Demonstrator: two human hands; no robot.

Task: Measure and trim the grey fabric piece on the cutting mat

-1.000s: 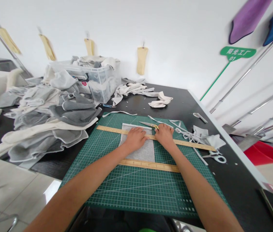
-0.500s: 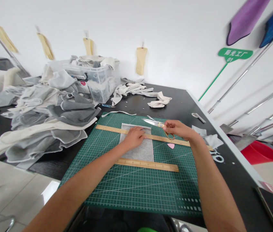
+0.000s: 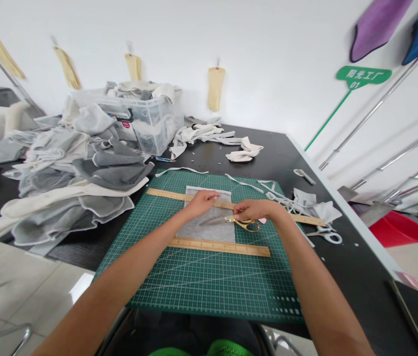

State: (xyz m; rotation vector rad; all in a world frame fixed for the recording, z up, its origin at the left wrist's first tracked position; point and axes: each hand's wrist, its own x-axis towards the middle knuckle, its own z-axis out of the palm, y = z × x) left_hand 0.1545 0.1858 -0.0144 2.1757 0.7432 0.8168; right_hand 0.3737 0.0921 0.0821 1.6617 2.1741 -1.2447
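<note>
My right hand [image 3: 251, 209] is closed on gold-handled scissors [image 3: 251, 226], their blurred blades pointing left over a grey cloth piece [image 3: 194, 228]. My left hand [image 3: 200, 202] rests around the cloth's upper part, by a wooden ruler [image 3: 164, 195]. Its fingers are curled together, and what they hold, if anything, is hidden. That ruler crosses the cloth, passing under my hands. A second wooden ruler [image 3: 224, 247] lies along the cloth's lower edge. Everything sits on a green cutting mat [image 3: 194, 291]. A pink chalk piece [image 3: 263, 220] shows partly beside my right hand.
Grey and cream fabric pieces [image 3: 68, 198] are heaped at left, before a clear plastic bin [image 3: 153, 126] full of cloth. Fabric strips [image 3: 205, 134] lie at the back. White scraps [image 3: 320, 207] and light-handled scissors [image 3: 331, 237] lie right. A phone-like dark object [image 3: 416, 316] is at the right edge.
My right hand has brought the scissors down and left, over the cloth. My left hand's fingers have drawn in from lying flat. White strips and scraps on the right have come into view.
</note>
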